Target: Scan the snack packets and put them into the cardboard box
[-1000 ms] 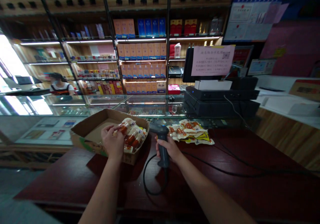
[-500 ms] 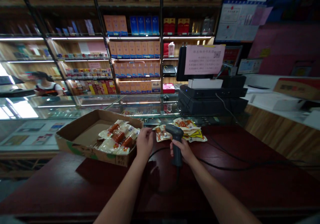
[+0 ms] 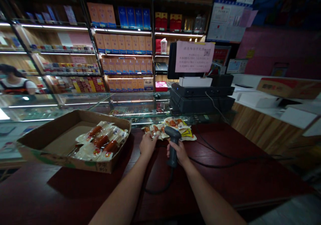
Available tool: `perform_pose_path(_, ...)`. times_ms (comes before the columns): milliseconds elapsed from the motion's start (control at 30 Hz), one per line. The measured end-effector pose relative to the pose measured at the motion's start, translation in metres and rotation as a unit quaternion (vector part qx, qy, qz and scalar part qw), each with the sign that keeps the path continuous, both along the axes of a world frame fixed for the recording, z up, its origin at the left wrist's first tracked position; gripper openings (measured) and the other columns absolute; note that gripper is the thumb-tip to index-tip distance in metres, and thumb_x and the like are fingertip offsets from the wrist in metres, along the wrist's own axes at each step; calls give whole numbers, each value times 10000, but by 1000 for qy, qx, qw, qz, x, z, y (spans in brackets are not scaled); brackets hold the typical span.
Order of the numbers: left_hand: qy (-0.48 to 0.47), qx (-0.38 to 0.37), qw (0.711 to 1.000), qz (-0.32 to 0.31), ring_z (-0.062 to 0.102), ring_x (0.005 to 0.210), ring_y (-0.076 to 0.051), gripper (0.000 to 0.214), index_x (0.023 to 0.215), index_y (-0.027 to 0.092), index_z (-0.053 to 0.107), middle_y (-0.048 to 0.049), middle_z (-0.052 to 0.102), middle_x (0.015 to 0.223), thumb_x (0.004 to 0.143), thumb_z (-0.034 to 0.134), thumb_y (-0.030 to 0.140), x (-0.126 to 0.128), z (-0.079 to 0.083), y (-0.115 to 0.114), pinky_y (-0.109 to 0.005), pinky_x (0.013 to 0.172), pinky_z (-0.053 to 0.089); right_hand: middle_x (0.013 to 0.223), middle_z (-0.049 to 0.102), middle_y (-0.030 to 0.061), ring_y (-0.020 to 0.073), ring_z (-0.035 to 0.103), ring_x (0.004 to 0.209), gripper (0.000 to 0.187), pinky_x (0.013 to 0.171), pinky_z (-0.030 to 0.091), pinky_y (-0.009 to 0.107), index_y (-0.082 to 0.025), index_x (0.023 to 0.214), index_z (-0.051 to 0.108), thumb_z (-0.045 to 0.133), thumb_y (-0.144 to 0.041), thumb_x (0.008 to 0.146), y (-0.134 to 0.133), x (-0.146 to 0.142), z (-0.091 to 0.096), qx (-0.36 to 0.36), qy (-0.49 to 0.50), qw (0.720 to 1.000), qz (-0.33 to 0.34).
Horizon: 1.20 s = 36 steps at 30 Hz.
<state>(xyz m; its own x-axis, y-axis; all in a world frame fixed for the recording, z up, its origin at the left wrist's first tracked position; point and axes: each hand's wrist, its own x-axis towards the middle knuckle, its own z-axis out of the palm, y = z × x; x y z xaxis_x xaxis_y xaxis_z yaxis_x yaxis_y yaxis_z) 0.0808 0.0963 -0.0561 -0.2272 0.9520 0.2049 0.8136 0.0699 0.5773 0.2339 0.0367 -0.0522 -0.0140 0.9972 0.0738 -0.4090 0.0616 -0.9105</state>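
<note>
My right hand is wrapped round the grip of a dark grey handheld barcode scanner, its head tipped toward the left. A cable hangs in a loop from the scanner's base. Just left of it, my left hand has its thumb and fingers on the near edge of a clear sausage packet. That packet belongs to a small pile of packaged sausages and yellow-marked packs, partly hidden behind the scanner. Further left, an open cardboard box holds several more sausage packets.
The dark red table carries black cables to the right. Behind it is a glass display counter with a monitor and a pink notice. Shelves of boxed goods line the back. A person is at far left.
My left hand has moved right, from beside the cardboard box to the sausage packet. The scanner stays in my right hand. The view has turned slightly right.
</note>
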Motion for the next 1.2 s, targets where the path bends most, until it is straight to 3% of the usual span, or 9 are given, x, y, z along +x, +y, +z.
perform_pose_path(167, -47, 33, 998, 11, 595, 785, -210, 266, 682, 186, 577, -83, 572, 863, 719, 570, 450, -7, -5, 4, -294, 696, 419, 509, 592, -45, 117, 543, 354, 372, 356, 471, 224, -153, 905, 524, 674, -401, 672, 0, 0, -2, 3, -3, 1000, 16)
perform_pose_path(267, -145, 98, 985, -3, 566, 677, -163, 162, 647, 184, 544, -23, 559, 689, 718, 561, 329, -21, -13, 10, -263, 663, 416, 518, 596, -41, 123, 549, 360, 362, 352, 465, 225, -156, 905, 521, 666, -402, 683, -2, 0, -1, 3, -5, 999, 33)
perform_pose_path(367, -250, 146, 957, 0, 530, 575, -142, 154, 661, 181, 528, 9, 537, 588, 722, 526, 322, -36, -20, 16, -250, 594, 411, 535, 604, -35, 124, 558, 371, 354, 360, 467, 224, -158, 905, 523, 668, -393, 683, -4, 0, 1, 4, -1, 998, 57)
perform_pose_path(467, -341, 164, 925, 12, 543, 561, -142, 187, 733, 168, 542, -2, 570, 610, 723, 524, 354, -43, -22, 20, -252, 565, 423, 543, 607, -29, 122, 559, 369, 351, 359, 461, 222, -156, 904, 528, 668, -389, 681, -9, -1, 3, 8, 2, 995, 102)
perform_pose_path(600, -401, 198, 894, -32, 597, 643, -151, 184, 768, 171, 541, -35, 638, 712, 735, 529, 352, -38, -14, 14, -266, 618, 462, 552, 611, -22, 125, 569, 375, 344, 368, 463, 227, -149, 894, 535, 670, -382, 681, -15, -2, 4, 10, -8, 986, 169)
perform_pose_path(767, -437, 217, 869, -84, 635, 804, -169, 125, 759, 183, 528, -73, 688, 887, 752, 519, 307, -28, -5, 5, -298, 723, 488, 566, 611, -24, 120, 571, 380, 346, 371, 461, 220, -149, 909, 532, 660, -389, 696, -17, -4, 3, 13, -21, 984, 178)
perform_pose_path(1067, -450, 182, 872, -63, 612, 634, -153, 255, 798, 152, 562, -40, 645, 702, 711, 563, 392, -26, -14, 9, -272, 612, 483, 552, 605, -28, 120, 565, 377, 342, 375, 466, 223, -153, 901, 517, 654, -399, 705, -17, -5, 4, 13, -53, 983, 175)
perform_pose_path(1200, -405, 184, 895, -38, 622, 718, -175, 232, 824, 145, 602, -63, 660, 766, 730, 542, 348, -26, -12, 6, -289, 661, 487, 554, 604, -28, 119, 560, 372, 334, 367, 458, 219, -154, 895, 519, 650, -400, 710, -17, -5, 3, 14, -55, 983, 172)
